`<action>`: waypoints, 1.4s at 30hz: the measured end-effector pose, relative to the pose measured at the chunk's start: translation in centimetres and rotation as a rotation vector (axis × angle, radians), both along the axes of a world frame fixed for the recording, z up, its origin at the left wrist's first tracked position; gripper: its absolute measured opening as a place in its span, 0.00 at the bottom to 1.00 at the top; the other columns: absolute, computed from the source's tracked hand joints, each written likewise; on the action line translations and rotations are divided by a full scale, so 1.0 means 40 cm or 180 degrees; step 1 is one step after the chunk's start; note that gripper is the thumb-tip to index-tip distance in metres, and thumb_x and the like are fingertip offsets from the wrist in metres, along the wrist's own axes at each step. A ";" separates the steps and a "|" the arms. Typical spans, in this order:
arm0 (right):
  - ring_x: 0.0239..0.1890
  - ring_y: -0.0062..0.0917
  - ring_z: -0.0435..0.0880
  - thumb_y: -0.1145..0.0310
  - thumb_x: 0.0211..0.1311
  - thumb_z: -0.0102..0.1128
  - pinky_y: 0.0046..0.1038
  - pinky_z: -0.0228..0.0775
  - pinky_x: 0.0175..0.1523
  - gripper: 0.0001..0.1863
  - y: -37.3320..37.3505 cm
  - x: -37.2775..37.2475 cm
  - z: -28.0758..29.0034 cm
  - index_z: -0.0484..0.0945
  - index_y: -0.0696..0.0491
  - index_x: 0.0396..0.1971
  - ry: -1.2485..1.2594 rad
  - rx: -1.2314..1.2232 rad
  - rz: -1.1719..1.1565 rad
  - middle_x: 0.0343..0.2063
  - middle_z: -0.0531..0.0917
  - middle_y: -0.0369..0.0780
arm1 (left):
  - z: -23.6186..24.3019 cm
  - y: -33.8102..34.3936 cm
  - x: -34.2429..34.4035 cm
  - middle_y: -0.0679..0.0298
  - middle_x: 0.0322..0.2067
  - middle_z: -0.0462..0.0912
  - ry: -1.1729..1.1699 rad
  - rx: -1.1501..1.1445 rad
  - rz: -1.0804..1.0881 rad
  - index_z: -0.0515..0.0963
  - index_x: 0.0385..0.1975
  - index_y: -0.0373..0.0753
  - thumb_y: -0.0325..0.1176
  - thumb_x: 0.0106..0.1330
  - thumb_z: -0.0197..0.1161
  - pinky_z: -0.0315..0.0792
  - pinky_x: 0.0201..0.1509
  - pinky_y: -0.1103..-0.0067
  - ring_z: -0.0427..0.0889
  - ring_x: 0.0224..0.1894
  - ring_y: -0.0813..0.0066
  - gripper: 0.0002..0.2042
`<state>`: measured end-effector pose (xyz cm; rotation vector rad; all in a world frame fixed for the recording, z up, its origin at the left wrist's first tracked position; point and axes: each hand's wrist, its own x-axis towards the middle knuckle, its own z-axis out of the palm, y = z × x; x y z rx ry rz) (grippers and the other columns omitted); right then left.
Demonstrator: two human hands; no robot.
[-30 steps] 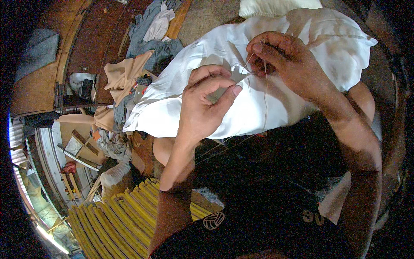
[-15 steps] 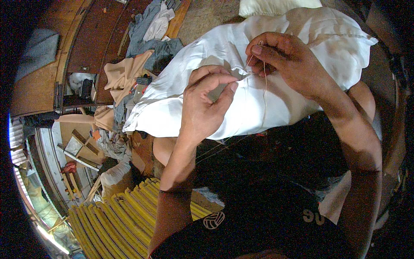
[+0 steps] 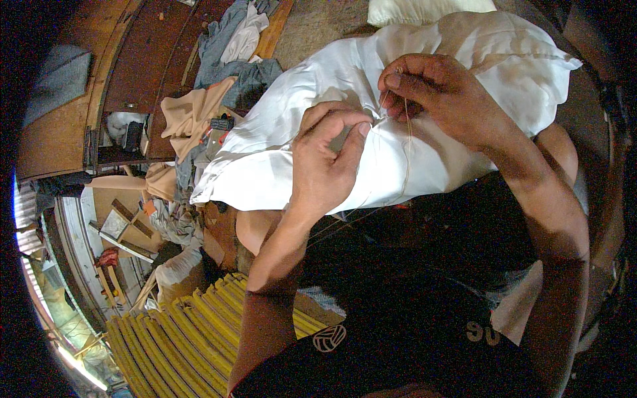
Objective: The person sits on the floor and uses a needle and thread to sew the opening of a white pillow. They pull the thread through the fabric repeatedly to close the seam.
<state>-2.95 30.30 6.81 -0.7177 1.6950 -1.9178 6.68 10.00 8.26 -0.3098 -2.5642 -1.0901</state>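
A plump white cushion (image 3: 259,179) in smooth, shiny cloth lies across my lap. Over its middle, my right hand (image 3: 441,99) is closed in a pinch on a thin pale thread (image 3: 407,126). The thread loops up over the fingertips and hangs down across the cloth; whether a needle is among the fingers I cannot tell. Just left of it, my left hand (image 3: 326,156) pinches with thumb and forefinger against the raised fold of white cloth. What lies between those tips is too small to make out. Fine strands trail below the left hand toward my lap.
Another pale cushion (image 3: 431,11) sits at the far edge. To the left are piled grey and tan cloths (image 3: 192,116) beside a brown wooden cabinet (image 3: 146,73). A yellow slatted surface (image 3: 179,338) is at lower left, near scattered wood and bags.
My left hand has shifted slightly right, closer to my right hand, and its fingers are more bent. My right hand has dipped a little, still pinching the thread.
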 end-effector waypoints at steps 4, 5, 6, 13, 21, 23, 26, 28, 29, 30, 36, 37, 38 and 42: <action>0.34 0.17 0.80 0.56 0.76 0.53 0.22 0.74 0.44 0.17 0.001 0.002 0.008 0.78 0.56 0.39 -0.0079 0.0012 0.0009 0.31 0.82 0.34 | 0.002 0.007 -0.001 0.57 0.38 0.83 0.0006 -0.0038 -0.0007 0.83 0.36 0.37 0.25 0.63 0.66 0.73 0.51 0.70 0.80 0.44 0.59 0.04; 0.34 0.17 0.80 0.56 0.76 0.53 0.22 0.74 0.44 0.17 0.001 0.001 0.008 0.79 0.56 0.39 -0.0048 0.0011 0.0048 0.31 0.82 0.34 | 0.002 0.008 0.000 0.57 0.38 0.84 -0.0045 0.0016 -0.0012 0.83 0.35 0.37 0.25 0.63 0.66 0.73 0.51 0.70 0.80 0.44 0.59 0.03; 0.34 0.17 0.80 0.56 0.76 0.53 0.22 0.74 0.44 0.17 0.002 -0.003 0.006 0.79 0.56 0.39 -0.0016 0.0009 0.0087 0.31 0.82 0.34 | 0.002 0.009 0.000 0.57 0.37 0.84 -0.0095 0.0069 -0.0016 0.83 0.35 0.37 0.25 0.64 0.65 0.73 0.51 0.70 0.80 0.44 0.59 0.03; 0.34 0.18 0.81 0.60 0.73 0.58 0.22 0.76 0.44 0.14 -0.012 0.005 -0.003 0.80 0.57 0.42 -0.0233 0.0171 0.0300 0.31 0.83 0.34 | -0.006 0.009 -0.007 0.57 0.36 0.84 -0.0138 0.0217 0.0052 0.83 0.34 0.36 0.26 0.63 0.67 0.73 0.50 0.71 0.81 0.44 0.61 0.03; 0.34 0.18 0.82 0.63 0.71 0.61 0.23 0.78 0.42 0.16 -0.006 0.019 0.004 0.79 0.56 0.51 -0.0517 -0.0095 -0.0164 0.33 0.84 0.35 | 0.014 0.010 0.002 0.61 0.37 0.82 0.0945 -0.0590 -0.0115 0.84 0.34 0.40 0.23 0.54 0.72 0.74 0.49 0.71 0.79 0.44 0.61 0.09; 0.34 0.18 0.83 0.63 0.70 0.61 0.23 0.78 0.42 0.15 -0.008 0.017 0.000 0.79 0.56 0.51 -0.0547 -0.0081 -0.0193 0.33 0.84 0.35 | 0.001 0.009 -0.007 0.62 0.38 0.81 0.1202 -0.0778 -0.0261 0.85 0.34 0.40 0.23 0.52 0.72 0.74 0.49 0.70 0.79 0.44 0.60 0.10; 0.33 0.18 0.82 0.64 0.70 0.61 0.22 0.78 0.41 0.15 -0.008 0.008 -0.005 0.79 0.57 0.50 -0.0855 -0.0158 -0.0201 0.31 0.84 0.35 | 0.006 0.004 -0.012 0.63 0.38 0.81 0.1436 -0.0982 -0.0391 0.85 0.33 0.40 0.21 0.51 0.71 0.73 0.50 0.68 0.79 0.46 0.58 0.10; 0.32 0.17 0.82 0.65 0.70 0.61 0.22 0.77 0.39 0.14 -0.016 0.015 0.000 0.80 0.56 0.49 -0.0740 -0.0199 -0.0344 0.30 0.83 0.35 | 0.019 0.006 -0.002 0.62 0.38 0.82 0.1450 -0.0907 -0.0449 0.83 0.33 0.38 0.21 0.53 0.71 0.73 0.51 0.67 0.79 0.47 0.57 0.09; 0.30 0.17 0.80 0.65 0.70 0.61 0.21 0.75 0.36 0.13 -0.015 0.014 -0.004 0.80 0.56 0.49 -0.0596 -0.0052 -0.0406 0.29 0.82 0.34 | 0.027 0.007 0.007 0.61 0.38 0.82 0.1278 -0.0628 -0.0513 0.83 0.33 0.38 0.21 0.53 0.70 0.73 0.52 0.67 0.79 0.47 0.57 0.08; 0.28 0.16 0.79 0.65 0.71 0.60 0.21 0.73 0.34 0.13 -0.016 0.008 -0.009 0.80 0.56 0.49 -0.0451 0.0094 -0.0467 0.28 0.81 0.33 | 0.040 0.008 0.022 0.60 0.38 0.82 0.1104 -0.0352 -0.0575 0.82 0.33 0.37 0.21 0.54 0.70 0.72 0.53 0.66 0.79 0.48 0.56 0.08; 0.22 0.13 0.70 0.63 0.72 0.58 0.18 0.62 0.26 0.13 -0.009 -0.010 0.032 0.81 0.54 0.48 -0.0682 -0.0027 0.0116 0.22 0.75 0.30 | 0.069 -0.012 0.060 0.53 0.40 0.81 0.0560 0.1300 -0.0892 0.71 0.42 0.36 0.22 0.67 0.59 0.66 0.65 0.55 0.80 0.52 0.52 0.07; 0.21 0.12 0.69 0.62 0.72 0.58 0.18 0.61 0.25 0.13 -0.011 -0.015 0.035 0.81 0.53 0.48 -0.0708 -0.0017 0.0212 0.22 0.74 0.29 | 0.059 -0.015 0.065 0.52 0.39 0.80 0.0490 0.1591 -0.0889 0.69 0.44 0.36 0.22 0.69 0.57 0.65 0.66 0.54 0.80 0.52 0.50 0.07; 0.21 0.12 0.69 0.62 0.72 0.58 0.17 0.61 0.25 0.12 -0.015 -0.016 0.032 0.81 0.53 0.48 -0.0490 0.0000 0.0250 0.22 0.74 0.29 | 0.056 -0.020 0.079 0.51 0.39 0.80 0.0464 0.1653 -0.0832 0.68 0.44 0.36 0.23 0.70 0.57 0.65 0.67 0.53 0.80 0.52 0.50 0.07; 0.22 0.12 0.69 0.62 0.72 0.57 0.17 0.61 0.26 0.12 -0.037 -0.028 0.022 0.82 0.52 0.46 -0.0034 0.0277 0.0560 0.22 0.75 0.29 | 0.081 -0.013 0.142 0.56 0.35 0.76 0.0693 0.1989 -0.0346 0.65 0.41 0.39 0.30 0.74 0.54 0.67 0.63 0.53 0.80 0.48 0.51 0.05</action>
